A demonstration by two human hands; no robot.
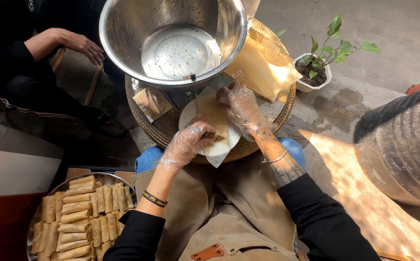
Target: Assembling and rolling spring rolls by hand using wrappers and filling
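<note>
A thin pale wrapper [213, 116] lies on a white plate [188, 115] set on a round woven tray [157, 126]. A bit of brown filling [215, 138] sits on the wrapper near its lower end. My left hand [186, 142], in a clear plastic glove, presses its fingertips on the filling. My right hand [240, 107], also gloved, rests on the wrapper's upper right edge. Neither hand lifts anything off the plate.
A large steel bowl [173, 41], nearly empty, stands at the back of the woven tray beside a bag of wrappers [260, 66]. A metal tray of several finished rolls [80, 215] sits lower left. Another person's hand [80, 44] is upper left. A potted plant [318, 67] and a dark barrel [403, 145] stand right.
</note>
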